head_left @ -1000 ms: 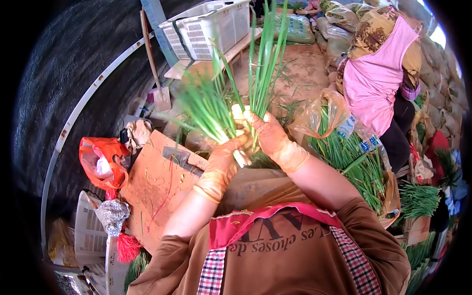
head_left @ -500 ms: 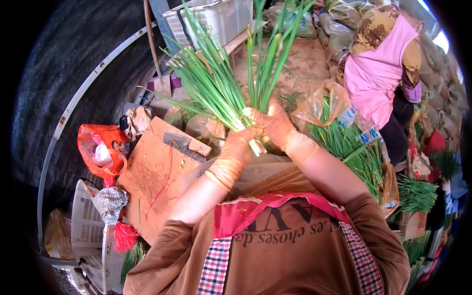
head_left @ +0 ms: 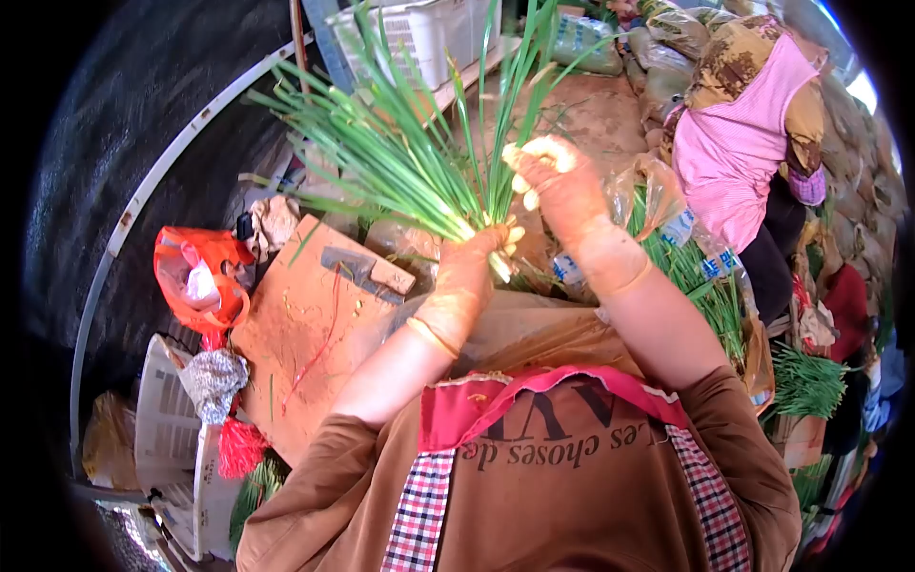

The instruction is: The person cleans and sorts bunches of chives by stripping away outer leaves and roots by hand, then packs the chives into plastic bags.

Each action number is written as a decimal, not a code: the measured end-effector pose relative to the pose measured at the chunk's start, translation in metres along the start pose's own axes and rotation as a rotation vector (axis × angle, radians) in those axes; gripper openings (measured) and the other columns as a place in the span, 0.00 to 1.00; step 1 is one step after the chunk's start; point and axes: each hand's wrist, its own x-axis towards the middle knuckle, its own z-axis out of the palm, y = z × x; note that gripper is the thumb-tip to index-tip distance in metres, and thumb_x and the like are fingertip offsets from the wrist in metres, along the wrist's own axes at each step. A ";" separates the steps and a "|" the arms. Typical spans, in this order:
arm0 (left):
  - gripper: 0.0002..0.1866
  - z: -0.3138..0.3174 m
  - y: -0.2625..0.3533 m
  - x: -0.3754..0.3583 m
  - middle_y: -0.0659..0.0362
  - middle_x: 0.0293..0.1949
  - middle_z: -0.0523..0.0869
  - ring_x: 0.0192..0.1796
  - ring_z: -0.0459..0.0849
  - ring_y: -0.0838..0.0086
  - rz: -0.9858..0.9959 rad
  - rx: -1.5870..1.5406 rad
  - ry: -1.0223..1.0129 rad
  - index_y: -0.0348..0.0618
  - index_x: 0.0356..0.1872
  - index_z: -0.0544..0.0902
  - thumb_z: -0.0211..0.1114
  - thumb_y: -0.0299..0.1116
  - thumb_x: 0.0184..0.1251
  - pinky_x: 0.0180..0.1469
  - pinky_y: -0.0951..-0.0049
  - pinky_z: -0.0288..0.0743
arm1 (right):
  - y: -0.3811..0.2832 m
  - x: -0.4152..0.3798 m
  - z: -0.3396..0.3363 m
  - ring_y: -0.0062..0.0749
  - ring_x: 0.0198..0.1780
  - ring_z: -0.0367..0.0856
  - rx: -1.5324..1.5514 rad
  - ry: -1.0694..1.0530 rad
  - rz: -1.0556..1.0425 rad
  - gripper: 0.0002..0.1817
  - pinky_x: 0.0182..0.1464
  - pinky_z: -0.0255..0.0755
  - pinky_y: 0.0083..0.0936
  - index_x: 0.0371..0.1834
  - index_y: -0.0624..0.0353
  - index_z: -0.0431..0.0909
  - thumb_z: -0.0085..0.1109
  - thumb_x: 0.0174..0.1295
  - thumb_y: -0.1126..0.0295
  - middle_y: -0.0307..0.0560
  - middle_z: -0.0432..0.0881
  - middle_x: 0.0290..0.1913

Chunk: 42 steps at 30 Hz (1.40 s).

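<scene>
A fanned bunch of long green leafy stalks [head_left: 400,157] rises from my left hand [head_left: 467,276], which is wrapped round its pale lower ends near the centre of the view. Thin orange-tinted gloves cover both hands. My right hand [head_left: 562,186] is raised beside the bunch, to its right, with fingers curled toward the leaves; whether it pinches a leaf is too small to tell. More green stalks [head_left: 701,291] lie in an open plastic bag to the right of my right forearm.
On the left, a reddish board [head_left: 315,334] carries a cleaver [head_left: 367,274]. Beside it are an orange bag [head_left: 197,286] and a white crate [head_left: 172,429]. Another white crate [head_left: 429,43] stands at the back. A co-worker in pink [head_left: 734,143] sits at the right, near piled bags.
My right hand has come off the base of the bunch and moved up. The leaves have spread further left, while my left hand still grips the lower ends.
</scene>
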 end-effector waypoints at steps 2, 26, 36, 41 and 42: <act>0.18 -0.004 -0.002 0.006 0.52 0.41 0.84 0.36 0.85 0.67 -0.022 -0.045 0.020 0.36 0.50 0.74 0.60 0.18 0.56 0.29 0.73 0.78 | 0.008 -0.002 -0.006 0.20 0.26 0.73 0.077 -0.026 -0.015 0.07 0.28 0.67 0.18 0.32 0.62 0.77 0.61 0.58 0.69 0.39 0.79 0.26; 0.11 -0.013 0.017 0.008 0.48 0.40 0.84 0.35 0.82 0.67 -0.064 -0.297 0.014 0.31 0.44 0.76 0.60 0.23 0.61 0.34 0.75 0.75 | 0.045 -0.054 -0.031 0.45 0.41 0.81 -0.478 -0.766 -0.570 0.12 0.44 0.75 0.31 0.39 0.62 0.77 0.62 0.50 0.73 0.50 0.81 0.42; 0.22 -0.046 0.008 0.039 0.53 0.42 0.79 0.37 0.82 0.66 0.162 -0.187 0.190 0.33 0.51 0.70 0.63 0.15 0.54 0.39 0.73 0.80 | -0.008 -0.031 -0.060 0.33 0.34 0.83 0.109 -0.497 -0.147 0.10 0.39 0.76 0.28 0.35 0.64 0.76 0.59 0.57 0.67 0.50 0.83 0.33; 0.35 -0.050 -0.007 0.047 0.56 0.51 0.73 0.51 0.76 0.66 0.334 -0.088 0.203 0.40 0.61 0.62 0.63 0.12 0.49 0.44 0.72 0.79 | 0.015 0.002 -0.016 0.41 0.45 0.80 -0.993 -0.139 -0.511 0.20 0.48 0.73 0.33 0.48 0.58 0.76 0.60 0.55 0.60 0.49 0.82 0.41; 0.34 -0.051 -0.011 0.046 0.56 0.50 0.73 0.49 0.76 0.67 0.364 -0.052 0.218 0.40 0.60 0.63 0.63 0.12 0.49 0.42 0.72 0.78 | 0.001 -0.004 0.003 0.44 0.46 0.79 -0.817 -0.172 -0.484 0.20 0.49 0.73 0.34 0.50 0.57 0.75 0.60 0.55 0.60 0.51 0.81 0.43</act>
